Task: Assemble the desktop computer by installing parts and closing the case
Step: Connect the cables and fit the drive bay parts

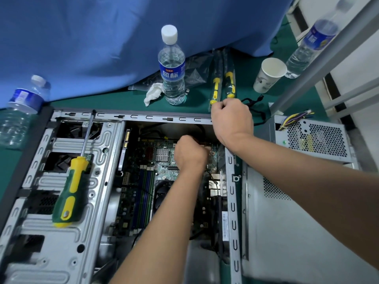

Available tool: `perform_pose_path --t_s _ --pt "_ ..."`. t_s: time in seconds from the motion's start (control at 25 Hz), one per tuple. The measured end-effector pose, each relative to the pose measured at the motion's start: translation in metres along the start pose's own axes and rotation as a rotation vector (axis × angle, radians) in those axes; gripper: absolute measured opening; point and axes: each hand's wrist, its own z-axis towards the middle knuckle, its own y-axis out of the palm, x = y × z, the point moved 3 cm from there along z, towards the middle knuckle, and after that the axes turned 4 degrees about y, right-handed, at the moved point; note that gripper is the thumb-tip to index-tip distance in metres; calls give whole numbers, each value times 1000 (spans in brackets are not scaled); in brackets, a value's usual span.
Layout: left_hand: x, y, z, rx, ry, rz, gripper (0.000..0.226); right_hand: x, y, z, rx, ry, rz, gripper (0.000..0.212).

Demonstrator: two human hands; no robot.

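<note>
A: Start with the left hand point(189, 152) — what is it doing inside the case point(131, 116)?

B: Its fingers are curled down over the motherboard point(164, 171), near the far edge, beside the small finned heatsink point(162, 155). It seems to pinch something brownish, but the knuckles hide it, so I cannot tell what it grips. My guess is it is seating a connector or card; the fist posture suits pressing straight down.

A: And the right hand point(231, 117)?

B: Curled over the case's far rim at about one o'clock from the left hand. I judge it braces the chassis so the push does not shift it; whether it holds anything else I cannot tell.

A: Where does the case lie?

B: On its side on the green surface point(246, 78), open face up, which gives straight access to the board. The memory slots point(144, 193) sit at seven o'clock from the left hand.

A: Tools?

B: A green-and-yellow screwdriver point(71, 181) rests on the drive cage point(61, 201) at nine o'clock — parked within reach. Two packaged screwdrivers point(222, 87) lie beyond the rim at twelve.

A: The rest?

B: The power supply point(315, 138) waits outside at three o'clock, wires loose — not yet installed, I think. The water bottle point(171, 66), tissue point(152, 93) and paper cup point(268, 75) stand behind, clear of the work.
</note>
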Motion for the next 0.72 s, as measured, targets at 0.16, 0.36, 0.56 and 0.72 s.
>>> perform_pose_path --t_s 0.16,0.36,0.56,0.72 --pt "-22 -39 -3 6 3 37 9 -1 0 -1 12 11 -5 36" --pt "-58 -75 -2 159 -45 133 34 -3 -2 -3 1 13 -10 35" --pt "-70 -68 6 139 -110 -182 35 -5 -4 -4 19 9 -51 34" --pt "-73 -64 15 124 -146 -358 38 -5 -5 -4 19 23 -66 32"
